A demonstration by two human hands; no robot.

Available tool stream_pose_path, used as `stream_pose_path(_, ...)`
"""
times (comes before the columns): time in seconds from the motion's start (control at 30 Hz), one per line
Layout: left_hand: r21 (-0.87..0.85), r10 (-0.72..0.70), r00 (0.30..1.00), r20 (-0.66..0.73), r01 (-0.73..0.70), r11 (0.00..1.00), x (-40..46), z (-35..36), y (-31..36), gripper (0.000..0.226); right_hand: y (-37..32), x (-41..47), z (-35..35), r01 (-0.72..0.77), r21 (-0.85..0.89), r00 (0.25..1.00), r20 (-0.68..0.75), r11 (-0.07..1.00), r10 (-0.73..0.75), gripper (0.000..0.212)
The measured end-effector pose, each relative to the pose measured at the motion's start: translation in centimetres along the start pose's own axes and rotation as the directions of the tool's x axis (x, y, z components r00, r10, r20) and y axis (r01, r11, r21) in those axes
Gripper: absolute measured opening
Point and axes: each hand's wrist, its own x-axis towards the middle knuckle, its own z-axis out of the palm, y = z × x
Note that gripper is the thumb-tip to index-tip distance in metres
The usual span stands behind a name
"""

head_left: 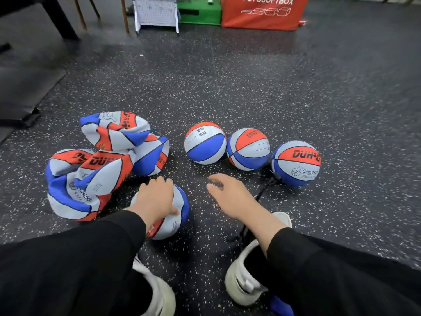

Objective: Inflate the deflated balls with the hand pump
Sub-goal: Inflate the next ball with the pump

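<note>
1. While white shoes (pixel 243 277) sit nearest on the speckled floor (pixel 227 92), the left hand (pixel 155 197) rests fingers spread on a ball (pixel 177 215).
2. The right hand (pixel 230 192) hovers open, holding nothing, beside a black pump hose (pixel 266 188).
3. Farther left lie crumpled deflated balls (pixel 102 165).
4. Farther right, three round balls (pixel 248 149) line up.
5. Farthest, a red box (pixel 262 17).

Soft even light; edges blurred, wide-angle warped.

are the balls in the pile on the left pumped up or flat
Flat. The balls in the left pile are crumpled and folded over each other, unlike the three round, firm-looking balls in a row to the right.
</note>
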Motion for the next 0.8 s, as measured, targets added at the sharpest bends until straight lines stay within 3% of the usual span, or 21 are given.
stream_pose_path(0.13,-0.209,0.053,0.978,-0.201,-0.095,0.973,1.4,-2.5,3.2,0.087,-0.3,0.8,-2.3,0.051,0.113,0.984,-0.178,0.992,-0.03,0.035)
stream_pose_path(0.23,-0.444,0.012,0.927,-0.376,-0.192,0.875,2.0,-4.2,5.3,0.091,0.1,1.6,-2.8,0.084,0.173,0.936,-0.352,0.981,-0.018,0.021)
stream_pose_path(0.3,-0.507,-0.011,0.865,-0.502,-0.284,0.814,1.9,-5.1,6.2,0.092,0.8,2.1,-3.0,0.024,0.305,0.897,-0.426,0.952,0.114,0.041)
stream_pose_path(0.33,-0.481,-0.001,0.813,-0.583,-0.344,0.807,1.7,-5.5,6.5,0.091,0.9,2.0,-3.3,-0.028,0.443,0.902,-0.376,0.896,0.213,0.053)
stream_pose_path(0.4,-0.325,0.063,0.636,-0.769,-0.474,0.819,1.3,-6.2,6.6,0.084,0.9,1.9,-3.9,-0.127,0.766,0.948,-0.093,0.63,0.304,0.069)
stream_pose_path(0.47,-0.132,0.173,0.441,-0.881,-0.579,0.804,1.4,-6.3,6.1,0.08,0.8,1.9,-4.5,-0.157,0.914,0.978,0.091,0.375,0.186,0.072)
stream_pose_path(0.57,0.092,0.347,0.297,-0.89,-0.626,0.774,1.6,-6.8,5.4,0.083,0.8,2.0,-5.2,-0.126,0.963,0.991,0.115,0.237,0.063,0.076)
stream_pose_path(0.7,0.189,0.479,0.255,-0.84,-0.691,0.698,1.1,-8.0,5.1,0.071,0.7,1.7,-5.5,-0.106,0.983,0.992,0.094,0.148,0.089,0.072)
stream_pose_path(0.8,-0.008,0.397,0.321,-0.86,-0.785,0.619,0.4,-9.5,4.3,0.06,0.6,1.6,-5.7,-0.017,0.985,0.992,-0.004,0.174,0.123,0.061)
